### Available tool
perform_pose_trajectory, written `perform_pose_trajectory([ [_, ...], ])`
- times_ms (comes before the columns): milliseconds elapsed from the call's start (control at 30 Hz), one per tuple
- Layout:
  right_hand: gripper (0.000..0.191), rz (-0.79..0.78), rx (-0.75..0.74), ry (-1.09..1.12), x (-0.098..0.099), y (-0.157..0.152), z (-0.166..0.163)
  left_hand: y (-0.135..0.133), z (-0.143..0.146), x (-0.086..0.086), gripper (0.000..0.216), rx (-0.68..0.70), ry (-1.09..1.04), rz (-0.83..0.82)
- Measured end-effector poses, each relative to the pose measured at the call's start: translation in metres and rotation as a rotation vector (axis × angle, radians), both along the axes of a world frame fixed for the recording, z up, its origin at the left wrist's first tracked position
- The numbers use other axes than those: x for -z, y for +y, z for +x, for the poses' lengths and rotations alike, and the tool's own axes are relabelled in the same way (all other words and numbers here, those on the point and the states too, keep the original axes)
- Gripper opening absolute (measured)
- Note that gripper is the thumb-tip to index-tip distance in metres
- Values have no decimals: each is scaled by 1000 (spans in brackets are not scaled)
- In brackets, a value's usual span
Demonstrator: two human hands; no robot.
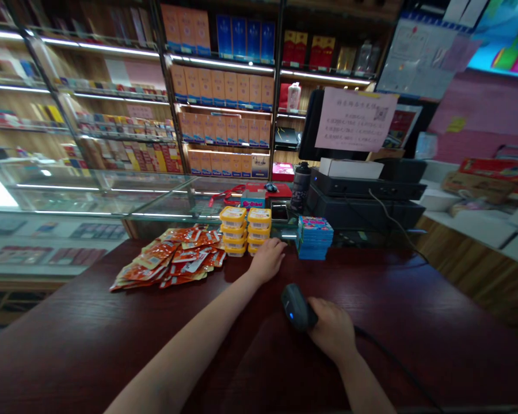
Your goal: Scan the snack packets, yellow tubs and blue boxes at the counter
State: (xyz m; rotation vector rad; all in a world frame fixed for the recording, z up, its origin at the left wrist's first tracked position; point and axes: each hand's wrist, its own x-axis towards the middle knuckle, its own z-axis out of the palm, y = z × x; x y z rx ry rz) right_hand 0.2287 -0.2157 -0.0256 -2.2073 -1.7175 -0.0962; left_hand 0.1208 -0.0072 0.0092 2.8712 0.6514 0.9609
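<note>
My right hand [331, 329] is wrapped round the handle of a black barcode scanner [297, 307] with a blue light, held over the dark red table. My left hand [267, 260] lies at the front right corner of the right stack of yellow-lidded tubs [259, 217]; its fingers are loosely bent and apart, with nothing visible in them. A second stack of the same tubs [233, 217] stands directly to the left. Beyond them on that side spreads a pile of orange and red snack packets [172, 257]. To the right of my left hand stands a stack of blue boxes [314, 238].
The scanner's cable [392, 359] runs off to the lower right. Behind the tubs are a glass counter [168, 201], a phone [280, 211], and a dark bottle [301, 187]. A monitor with a paper sign [354, 121] stands at the back right. Stocked shelves [224, 106] line the wall.
</note>
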Motion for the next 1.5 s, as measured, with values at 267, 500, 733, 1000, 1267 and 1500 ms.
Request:
perform_pose_trajectory([
  [267,23,15,5,32,-1,1,1,-11,89,-47,46,80,79,184],
  [500,22,14,13,17,2,2,2,-15,120,-34,44,-29,125,240],
  [733,24,-4,12,22,-1,1,2,-22,86,-61,28,28,203,396],
  [1000,22,19,-7,-13,3,-3,2,-31,-5,-33,20,-105,-164,194],
  [1267,28,21,-29,-2,5,-5,-2,-50,-53,28,32,-130,-1034,-971],
  [1500,33,52,-4,82,-7,-9,-8,-48,-56,43,47,-6,-1304,-1423],
])
